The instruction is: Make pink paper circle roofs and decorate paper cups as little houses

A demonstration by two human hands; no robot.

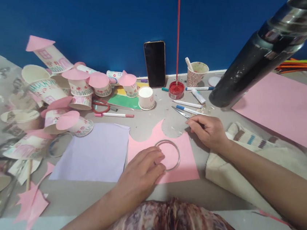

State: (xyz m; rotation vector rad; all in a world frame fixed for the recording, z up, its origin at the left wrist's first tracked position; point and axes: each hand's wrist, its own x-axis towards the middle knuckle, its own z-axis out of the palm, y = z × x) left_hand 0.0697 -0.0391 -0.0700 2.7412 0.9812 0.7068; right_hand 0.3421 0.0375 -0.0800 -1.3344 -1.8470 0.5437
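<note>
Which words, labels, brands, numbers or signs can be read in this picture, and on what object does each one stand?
None can be read.
Small white tube: any print is too small and blurred.
White pen with blue end: any print is too small.
Decorated paper cups: drawn coloured strokes, no readable letters.
Phone: dark screen, no text visible.

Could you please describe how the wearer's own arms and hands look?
The left hand and right hand are both ungloved, with bare forearms and no watch or bracelet visible. The garment at the bottom has a blotchy brown, cream and purplish pattern; its sleeves cannot be made out clearly.
</note>
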